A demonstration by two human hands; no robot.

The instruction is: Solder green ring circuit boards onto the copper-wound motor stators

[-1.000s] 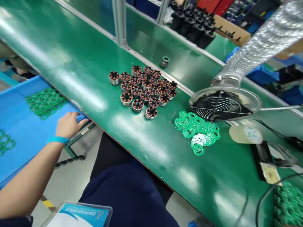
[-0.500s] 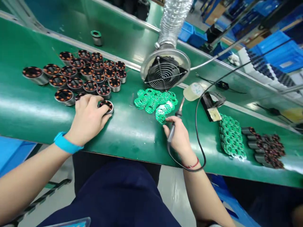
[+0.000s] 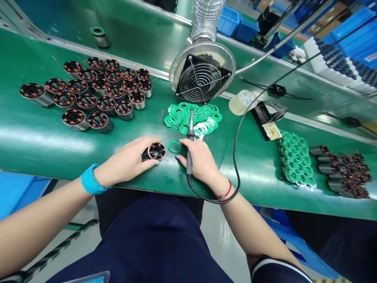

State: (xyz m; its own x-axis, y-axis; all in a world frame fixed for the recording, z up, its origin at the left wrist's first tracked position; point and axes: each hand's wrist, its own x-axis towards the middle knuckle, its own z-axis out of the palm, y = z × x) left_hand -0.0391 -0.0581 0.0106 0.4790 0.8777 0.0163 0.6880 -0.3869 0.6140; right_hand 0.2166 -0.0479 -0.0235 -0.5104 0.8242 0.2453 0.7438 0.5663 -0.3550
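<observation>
My left hand (image 3: 131, 159) is wrapped round a metal cylinder with copper windings (image 3: 156, 151), its open end turned toward my right. My right hand (image 3: 200, 159) holds a soldering iron (image 3: 189, 157) with its tip pointing away from me. Near my right thumb and fingertip is a green ring-shaped board (image 3: 174, 147), close to the cylinder but apart from it. Beyond my right hand lies a heap of green boards (image 3: 179, 116). Several more wound cylinders (image 3: 86, 101) stand grouped on the green bench (image 3: 141, 179) at the left.
A round fan (image 3: 200, 82) on a silver duct stands behind the heap. Right of it are a yellowish jar (image 3: 240, 103), an iron stand with sponge (image 3: 271, 131), stacked green boards (image 3: 296, 159) and lying cylinders (image 3: 343, 169). The iron's black cable (image 3: 235, 157) loops over my right wrist.
My left hand has moved right with a cylinder taken from the group. My right hand has moved left from the heap, bringing the iron and a single green board.
</observation>
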